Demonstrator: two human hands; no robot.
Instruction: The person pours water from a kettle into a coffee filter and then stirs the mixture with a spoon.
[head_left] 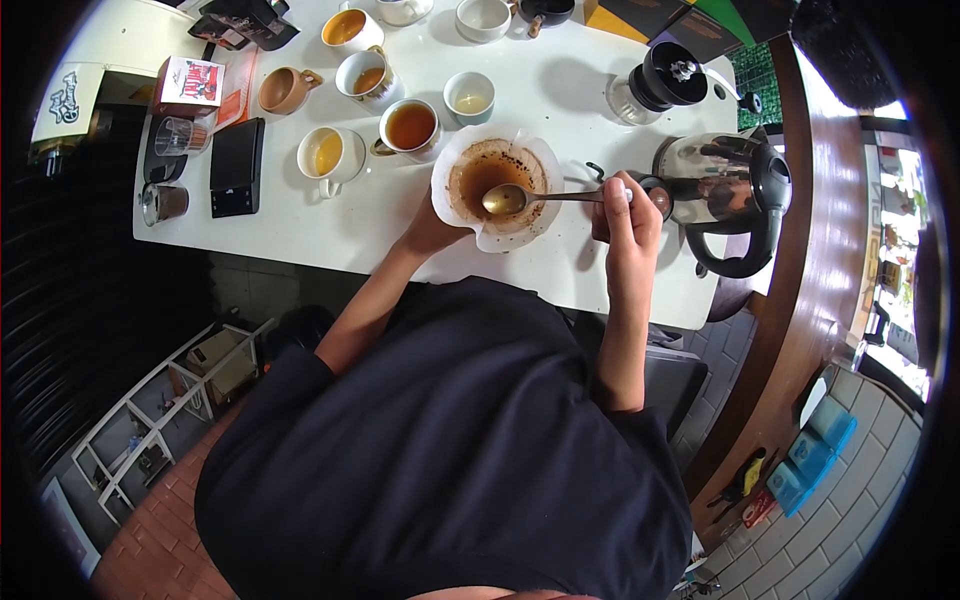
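A white paper coffee filter (pixel 480 236) with brown liquid and dark grounds sits in front of my body, over the table's near edge. My left hand (pixel 440 228) is closed around its left side from below; the fingers and whatever supports the paper are hidden under it. In my right hand (pixel 628 222) the handle of a metal spoon (pixel 508 199) is pinched between thumb and fingers. The spoon's bowl hangs over the filter's opening and carries some golden liquid. Just beyond the filter stand a cup of amber drink (pixel 411 126) and a pale green cup (pixel 469 98).
To the right stand an electric kettle (pixel 715 190) and a hand coffee grinder (pixel 660 88). Several more cups, including a brown cup (pixel 288 91) and a white mug (pixel 331 157), cover the left and back. A black scale (pixel 237 168) lies left on the white table (pixel 300 235).
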